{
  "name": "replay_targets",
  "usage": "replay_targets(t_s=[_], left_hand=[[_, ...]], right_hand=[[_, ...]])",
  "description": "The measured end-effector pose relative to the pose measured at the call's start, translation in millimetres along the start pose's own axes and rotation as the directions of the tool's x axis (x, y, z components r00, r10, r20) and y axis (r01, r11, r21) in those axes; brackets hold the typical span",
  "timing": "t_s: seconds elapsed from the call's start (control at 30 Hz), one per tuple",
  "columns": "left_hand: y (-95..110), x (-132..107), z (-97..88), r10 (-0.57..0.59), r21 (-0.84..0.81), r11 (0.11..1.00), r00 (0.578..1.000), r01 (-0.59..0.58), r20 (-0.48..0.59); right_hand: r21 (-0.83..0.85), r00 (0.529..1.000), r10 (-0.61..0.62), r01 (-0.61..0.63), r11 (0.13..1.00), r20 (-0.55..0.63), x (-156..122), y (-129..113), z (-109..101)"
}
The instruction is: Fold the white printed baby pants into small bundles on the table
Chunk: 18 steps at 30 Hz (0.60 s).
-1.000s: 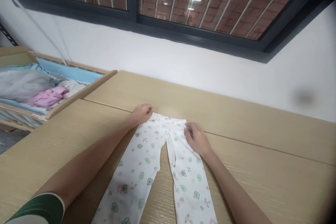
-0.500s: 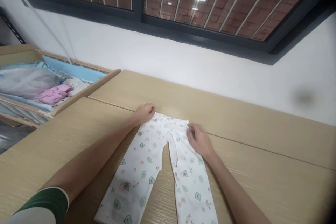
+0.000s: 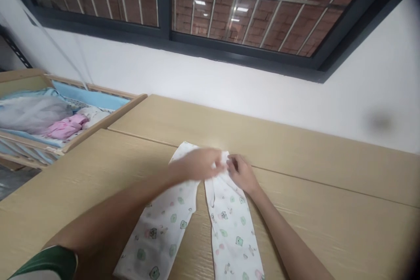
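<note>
Wooden tabletop (image 3: pixel 328 175) spans view, seam across middle. Crib (image 3: pixel 82 129) at left edge, pink cloth (image 3: pixel 64 127) inside. Printed baby pants (image 3: pixel 229 227) flat on tabletop, legs toward viewer. Left hand (image 3: pixel 200 164) over waistband, blurred, grip cannot tell. Right hand (image 3: pixel 241 173) pinching waistband edge, fingers pressed together.

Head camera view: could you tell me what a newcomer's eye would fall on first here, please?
Probably the white baby trousers with a green animal print, spread legs-toward-camera in the middle of the wooden table. The left hand and right hand meet at the waistband, apparently pinching its fabric. Off to the left, a wooden crib holds pink clothing, and a barred window above shows a brick wall.
</note>
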<state>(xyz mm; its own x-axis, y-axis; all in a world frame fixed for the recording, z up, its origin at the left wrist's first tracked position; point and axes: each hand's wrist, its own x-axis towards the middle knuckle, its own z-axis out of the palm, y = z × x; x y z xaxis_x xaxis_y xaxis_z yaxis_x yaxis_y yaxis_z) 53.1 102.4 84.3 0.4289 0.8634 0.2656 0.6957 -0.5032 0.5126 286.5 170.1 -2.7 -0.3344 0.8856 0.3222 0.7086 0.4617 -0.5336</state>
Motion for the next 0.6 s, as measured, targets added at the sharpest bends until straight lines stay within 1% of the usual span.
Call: replay_targets(t_s=[0.03,0.07,0.1,0.13,0.17,0.2,0.23,0.3,0.37,0.43,0.47,0.53,0.6], left_hand=[[26,-9,6.8,0.123,-0.021,0.992,0.985,-0.122,0.125],[49,-19,15.5,0.221,-0.017,0.975,0.950,-0.223,0.220],[68,-29,25.8,0.293,0.018,0.951,0.916,-0.310,0.273],[83,-39,37.2,0.353,0.050,0.921,0.880,-0.387,0.317],[93,-48,49.5,0.387,0.066,0.898,0.852,-0.435,0.354],[99,-56,62.0,0.403,0.080,0.880,0.825,-0.468,0.396],[101,-62,74.4,0.414,0.088,0.865,0.801,-0.495,0.433],[97,-69,96.6,0.430,0.092,0.845,0.772,-0.526,0.468],[90,-74,113.3,0.466,0.070,0.832,0.762,-0.550,0.449],[84,-79,123.5,0.515,0.030,0.820,0.760,-0.572,0.397],[82,-82,126.5,0.532,0.018,0.818,0.767,-0.575,0.360],[82,-92,129.8,0.533,0.029,0.827,0.800,-0.561,0.274],[85,-103,131.9,0.507,0.094,0.842,0.839,-0.531,0.197]], right_hand=[[0.023,1.000,0.012,-0.012,1.000,-0.015,0,2,0],[0.046,0.999,0.034,-0.032,0.998,-0.034,1,4,0],[0.065,0.997,0.060,-0.056,0.996,-0.054,2,6,0],[0.082,0.994,0.084,-0.078,0.994,-0.073,2,8,0],[0.097,0.991,0.101,-0.092,0.991,-0.089,3,10,0],[0.112,0.990,0.105,-0.095,0.989,-0.095,4,11,0],[0.126,0.991,0.100,-0.088,0.988,-0.092,4,12,0],[0.167,0.994,0.080,-0.067,0.984,-0.071,5,13,2],[0.236,0.996,0.084,-0.071,0.969,-0.042,5,14,3],[0.307,0.994,0.104,-0.092,0.947,-0.021,5,14,4],[0.336,0.994,0.111,-0.100,0.936,-0.014,5,15,4],[0.371,0.994,0.110,-0.102,0.923,-0.002,5,15,5],[0.390,0.995,0.103,-0.096,0.916,0.003,4,15,4]])
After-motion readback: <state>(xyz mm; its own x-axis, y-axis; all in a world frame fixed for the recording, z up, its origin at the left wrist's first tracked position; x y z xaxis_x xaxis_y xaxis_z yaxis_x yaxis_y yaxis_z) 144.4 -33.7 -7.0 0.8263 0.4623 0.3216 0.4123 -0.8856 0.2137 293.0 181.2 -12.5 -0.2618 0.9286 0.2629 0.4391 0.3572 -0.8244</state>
